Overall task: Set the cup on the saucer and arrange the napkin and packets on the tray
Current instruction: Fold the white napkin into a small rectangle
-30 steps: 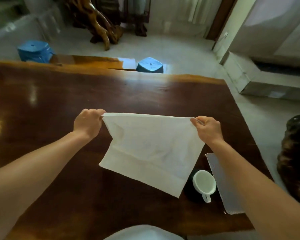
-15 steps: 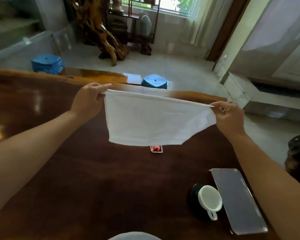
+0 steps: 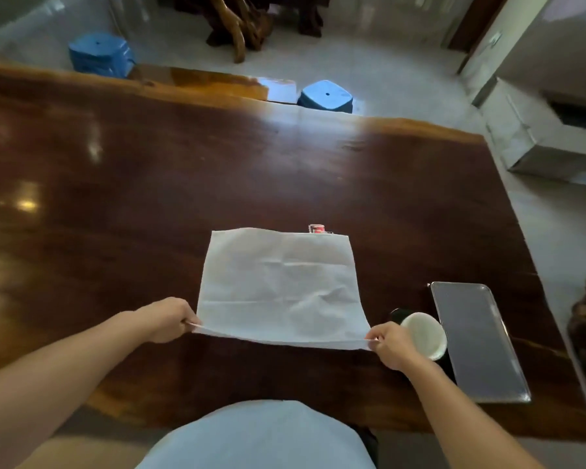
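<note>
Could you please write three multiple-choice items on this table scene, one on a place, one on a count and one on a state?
1. Where is the tray relative to the napkin?
A. To its left
B. To its right
C. Under it

2. How many blue stools stand beyond the table?
A. One
B. Two
C. Four

3. How is the napkin held?
A. Crumpled in one fist
B. Lying untouched
C. Pinched at its two near corners, one per hand

Answers:
1. B, since the metal tray lies right of the napkin, past the white cup.
2. B, since one blue stool and a second show on the floor.
3. C, since the left hand and right hand each grip a near corner while the far part lies flat on the table.
</note>
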The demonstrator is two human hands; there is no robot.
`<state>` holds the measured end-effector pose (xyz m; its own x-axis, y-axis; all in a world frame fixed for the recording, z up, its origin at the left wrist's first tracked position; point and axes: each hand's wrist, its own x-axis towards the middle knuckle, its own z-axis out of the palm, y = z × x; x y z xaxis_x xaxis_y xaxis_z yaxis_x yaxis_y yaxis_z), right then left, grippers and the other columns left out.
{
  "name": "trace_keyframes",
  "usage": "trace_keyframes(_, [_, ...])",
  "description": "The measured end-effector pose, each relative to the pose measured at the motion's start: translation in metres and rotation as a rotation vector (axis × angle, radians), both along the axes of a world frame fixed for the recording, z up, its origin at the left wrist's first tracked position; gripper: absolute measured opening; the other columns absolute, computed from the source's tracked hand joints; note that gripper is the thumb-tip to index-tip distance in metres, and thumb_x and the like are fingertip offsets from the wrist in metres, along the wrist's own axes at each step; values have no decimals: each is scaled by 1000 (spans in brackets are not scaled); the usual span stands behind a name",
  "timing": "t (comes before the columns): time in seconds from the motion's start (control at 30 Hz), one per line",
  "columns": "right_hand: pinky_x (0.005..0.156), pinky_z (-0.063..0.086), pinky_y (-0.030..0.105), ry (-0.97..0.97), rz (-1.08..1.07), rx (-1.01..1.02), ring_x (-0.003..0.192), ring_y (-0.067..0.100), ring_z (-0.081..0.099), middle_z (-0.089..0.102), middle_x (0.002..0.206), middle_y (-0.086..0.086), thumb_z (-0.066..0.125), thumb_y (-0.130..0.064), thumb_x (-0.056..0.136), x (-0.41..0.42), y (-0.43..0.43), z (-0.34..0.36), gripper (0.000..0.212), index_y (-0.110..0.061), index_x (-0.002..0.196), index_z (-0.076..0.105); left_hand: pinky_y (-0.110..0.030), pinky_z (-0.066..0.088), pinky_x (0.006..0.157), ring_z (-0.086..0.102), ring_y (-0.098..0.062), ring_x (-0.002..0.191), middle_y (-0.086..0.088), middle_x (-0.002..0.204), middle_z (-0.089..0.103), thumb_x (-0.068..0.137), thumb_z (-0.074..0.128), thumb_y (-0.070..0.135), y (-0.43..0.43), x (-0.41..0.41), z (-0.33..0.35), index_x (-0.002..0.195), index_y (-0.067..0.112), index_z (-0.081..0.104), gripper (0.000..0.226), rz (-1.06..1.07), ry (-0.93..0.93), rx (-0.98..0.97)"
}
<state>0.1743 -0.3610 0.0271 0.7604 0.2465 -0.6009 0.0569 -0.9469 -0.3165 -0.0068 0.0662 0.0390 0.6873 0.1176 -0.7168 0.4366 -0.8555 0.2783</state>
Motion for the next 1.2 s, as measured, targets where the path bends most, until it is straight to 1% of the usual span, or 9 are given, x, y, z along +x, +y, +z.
trace_keyframes(0.13, [76,51,27,18,19,-19,89,18,66,72,95,0,63,-22,95,-1,-6,-3,11,-27,95,73,-34,57,81,72,-22,95,4,92,75,96,55,29,-7,-7,-23,80,36,67,21,-10,80,-20])
trace_keyframes(0.27, [69,50,25,-5,-25,25,85,19,66,72,92,2,64,-17,93,7,1,0,13,-26,92,72,-25,55,76,70,-12,88,9,94,74,98,59,28,-11,0,-31,102,26,78,20,107,33,-30])
trace_keyframes(0.37, [69,47,25,-60,-103,119,87,22,66,72,93,4,66,-9,90,19,14,5,16,-23,91,74,-32,55,84,68,-17,97,1,105,75,99,57,22,-11,12,-34,112,20,77,24,217,-36,-14])
trace_keyframes(0.47, [75,43,25,-137,-175,175,90,19,65,74,95,2,68,-13,89,45,35,16,12,-16,95,78,-36,55,79,67,-22,96,-2,102,73,97,55,18,-1,27,-34,111,19,74,24,446,-119,-39])
trace_keyframes(0.6, [77,45,28,-220,-284,213,93,18,63,71,97,2,64,-20,91,87,62,23,15,-15,99,76,-46,56,90,66,-26,100,-2,104,71,100,51,25,12,52,-33,100,22,71,20,743,-274,-98])
trace_keyframes(0.73, [77,47,30,-275,-350,213,94,17,62,68,98,1,64,-24,94,121,91,16,16,-16,103,72,-46,56,85,66,-29,96,-4,102,70,102,47,37,24,73,-35,106,20,67,26,852,-366,11])
trace_keyframes(0.97, [74,49,30,-227,-374,176,93,17,63,68,97,1,65,-26,94,166,137,-19,17,-15,105,72,-46,55,85,62,-27,93,-5,102,66,103,47,35,44,108,-53,108,14,66,28,953,-319,69])
trace_keyframes(1.07, [77,52,33,-204,-367,130,94,18,63,68,98,2,64,-26,94,180,147,-39,19,-15,107,71,-50,56,91,63,-28,100,-4,105,64,103,49,34,52,119,-63,115,14,66,29,1009,-269,48])
trace_keyframes(1.2, [72,49,32,-180,-383,64,89,16,60,60,91,-1,59,-26,98,190,157,-64,18,-13,107,68,-53,57,90,65,-28,100,-5,106,68,101,53,35,59,130,-80,106,18,66,22,1034,-207,16])
